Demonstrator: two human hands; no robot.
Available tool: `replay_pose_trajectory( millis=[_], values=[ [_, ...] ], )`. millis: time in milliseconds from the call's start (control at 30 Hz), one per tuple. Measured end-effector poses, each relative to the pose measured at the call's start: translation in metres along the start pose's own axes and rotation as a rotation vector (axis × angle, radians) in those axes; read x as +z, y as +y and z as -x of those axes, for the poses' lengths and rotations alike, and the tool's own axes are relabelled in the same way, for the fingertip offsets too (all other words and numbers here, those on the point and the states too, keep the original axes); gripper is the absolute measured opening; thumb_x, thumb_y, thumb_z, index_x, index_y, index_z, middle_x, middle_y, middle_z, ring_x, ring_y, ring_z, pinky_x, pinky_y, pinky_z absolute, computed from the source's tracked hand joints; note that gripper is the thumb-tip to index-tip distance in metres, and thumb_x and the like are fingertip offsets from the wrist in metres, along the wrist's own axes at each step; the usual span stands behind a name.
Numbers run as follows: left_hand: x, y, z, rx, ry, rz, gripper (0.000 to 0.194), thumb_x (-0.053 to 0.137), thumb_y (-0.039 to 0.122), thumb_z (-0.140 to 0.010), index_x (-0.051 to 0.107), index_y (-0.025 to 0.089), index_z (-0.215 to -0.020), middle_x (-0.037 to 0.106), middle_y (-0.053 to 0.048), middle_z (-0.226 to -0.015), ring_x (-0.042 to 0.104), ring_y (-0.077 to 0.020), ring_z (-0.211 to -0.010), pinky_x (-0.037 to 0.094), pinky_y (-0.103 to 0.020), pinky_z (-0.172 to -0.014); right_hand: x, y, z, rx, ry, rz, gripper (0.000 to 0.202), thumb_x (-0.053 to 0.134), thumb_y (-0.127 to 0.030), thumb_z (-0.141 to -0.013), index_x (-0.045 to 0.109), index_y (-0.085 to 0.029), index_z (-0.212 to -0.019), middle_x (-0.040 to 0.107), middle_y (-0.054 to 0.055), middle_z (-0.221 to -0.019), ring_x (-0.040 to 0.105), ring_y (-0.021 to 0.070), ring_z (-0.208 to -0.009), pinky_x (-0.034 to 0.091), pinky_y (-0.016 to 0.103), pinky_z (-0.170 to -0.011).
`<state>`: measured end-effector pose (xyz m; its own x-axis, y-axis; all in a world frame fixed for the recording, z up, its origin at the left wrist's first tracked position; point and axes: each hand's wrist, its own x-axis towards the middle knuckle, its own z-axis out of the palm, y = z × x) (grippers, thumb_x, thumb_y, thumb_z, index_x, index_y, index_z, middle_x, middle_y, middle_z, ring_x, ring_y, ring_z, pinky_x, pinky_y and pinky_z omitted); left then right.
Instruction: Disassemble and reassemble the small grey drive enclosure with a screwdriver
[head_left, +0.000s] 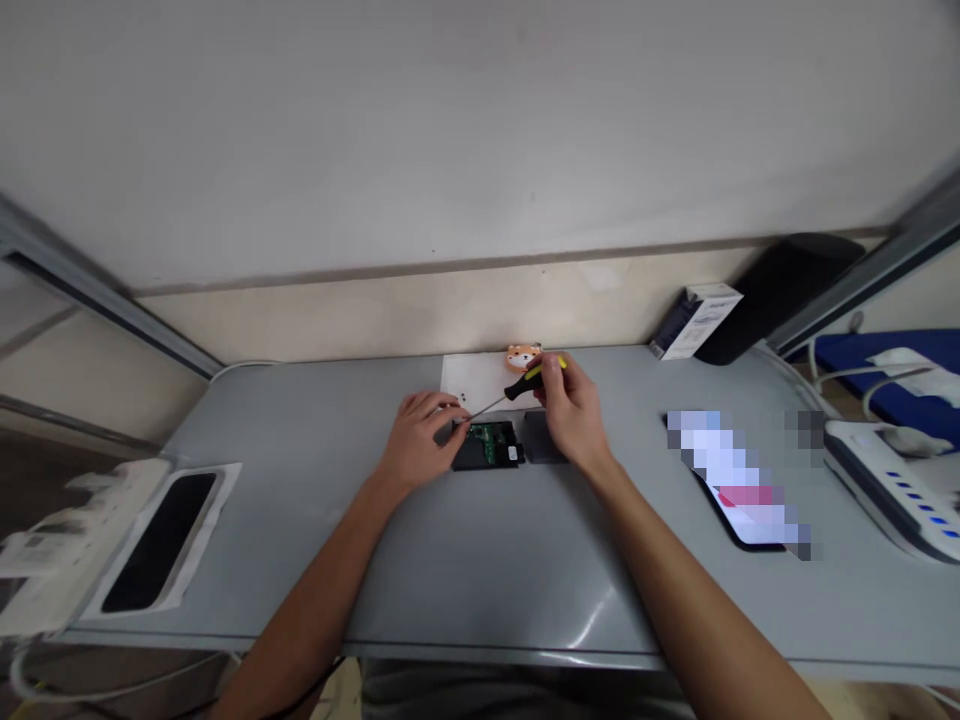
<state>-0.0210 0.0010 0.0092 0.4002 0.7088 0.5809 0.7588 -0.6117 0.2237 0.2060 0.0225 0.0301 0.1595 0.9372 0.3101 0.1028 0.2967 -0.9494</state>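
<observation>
My right hand [574, 410] is closed around the black and yellow handle of a screwdriver [523, 382]. Its metal shaft slants down to the left, and the tip meets the left end of an opened black electronic device with a green circuit board [491, 445]. With fingers bent, my left hand [424, 440] grips that left end, thumb and fingertips close about the screwdriver tip. What lies right under the fingertips is hidden. A flat dark cover [544, 440] rests beside the device, partly beneath my right hand.
Behind the device lies white paper [480, 378] with tiny dark screws and an orange animal-faced item [523, 357]. A phone [739, 490] and a power strip [892, 490] are right; another phone [161, 540] lies left. A box [694, 320] and black cylinder [780, 295] stand back right.
</observation>
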Motion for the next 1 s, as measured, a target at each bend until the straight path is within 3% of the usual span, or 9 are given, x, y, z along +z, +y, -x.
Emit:
replay_pose_trajectory(
  millis=[200, 400, 1000],
  values=[
    [-0.009, -0.004, -0.001, -0.176, -0.163, -0.004, 0.025, 0.051, 0.013, -0.091, 0.07, 0.021, -0.104, 0.076, -0.005, -0.099, 0.07, -0.0236, -0.095, 0.05, -0.041, -0.091, 0.003, 0.004, 0.004, -0.002, -0.054, 0.084, 0.055, 0.048, -0.072, -0.096, 0.066, -0.021, -0.091, 0.067, 0.003, -0.075, 0.059, 0.017, -0.067, 0.047, 0.031, -0.064],
    [-0.007, -0.007, -0.001, -0.213, -0.277, 0.045, 0.024, 0.05, 0.012, -0.091, 0.07, 0.022, -0.101, 0.075, -0.003, -0.091, 0.071, -0.0217, -0.086, 0.052, -0.039, -0.089, 0.004, 0.004, 0.008, -0.013, -0.101, 0.143, 0.05, 0.045, -0.068, -0.099, 0.065, -0.022, -0.091, 0.065, 0.001, -0.072, 0.056, 0.0167, -0.063, 0.044, 0.03, -0.063],
    [-0.001, -0.005, 0.002, -0.103, -0.278, 0.129, 0.026, 0.051, 0.007, -0.091, 0.071, 0.023, -0.095, 0.077, -0.002, -0.091, 0.072, -0.02, -0.082, 0.056, -0.036, -0.083, 0.006, 0.001, 0.011, -0.059, -0.1, 0.154, 0.047, 0.047, -0.065, -0.1, 0.064, -0.022, -0.091, 0.062, -0.001, -0.068, 0.054, 0.0161, -0.06, 0.041, 0.03, -0.06]
  ],
)
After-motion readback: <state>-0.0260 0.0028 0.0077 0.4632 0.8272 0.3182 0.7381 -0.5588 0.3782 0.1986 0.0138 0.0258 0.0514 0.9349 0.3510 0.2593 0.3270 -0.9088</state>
